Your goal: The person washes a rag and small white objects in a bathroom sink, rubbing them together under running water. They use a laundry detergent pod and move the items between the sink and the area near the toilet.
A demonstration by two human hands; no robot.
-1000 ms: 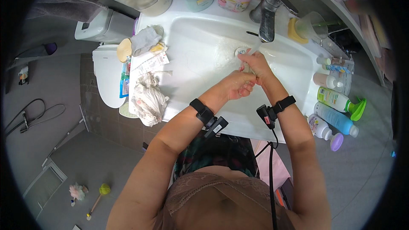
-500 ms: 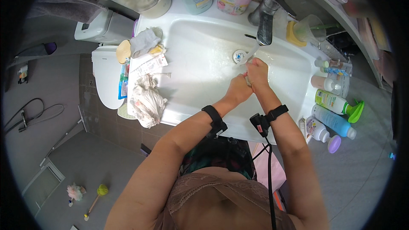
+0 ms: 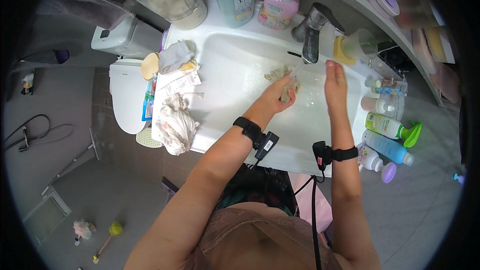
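Observation:
In the white sink basin [image 3: 225,85], my left hand [image 3: 276,95] is closed around a small wet beige cloth [image 3: 290,91]. Part of the cloth hangs out past the fingers beneath the tap [image 3: 311,45], where a stream of water runs down. Over the basin's right side is my right hand [image 3: 336,87], apart from the cloth. Its fingers are stretched out, nothing in them, pointing at the back rim near a yellow sponge [image 3: 344,50].
A crumpled white cloth [image 3: 176,125] and a grey cloth [image 3: 177,56] lie on the sink's left rim. A tub [image 3: 172,0], a blue bottle [image 3: 235,0] and a pink pump bottle [image 3: 278,9] line the back. Several bottles, one a green spray bottle [image 3: 387,124], lie along the right.
My hands were together under the tap and have parted. The right hand moved right and its fingers straightened; the left keeps the cloth, which now shows more. The whole view has shifted slightly.

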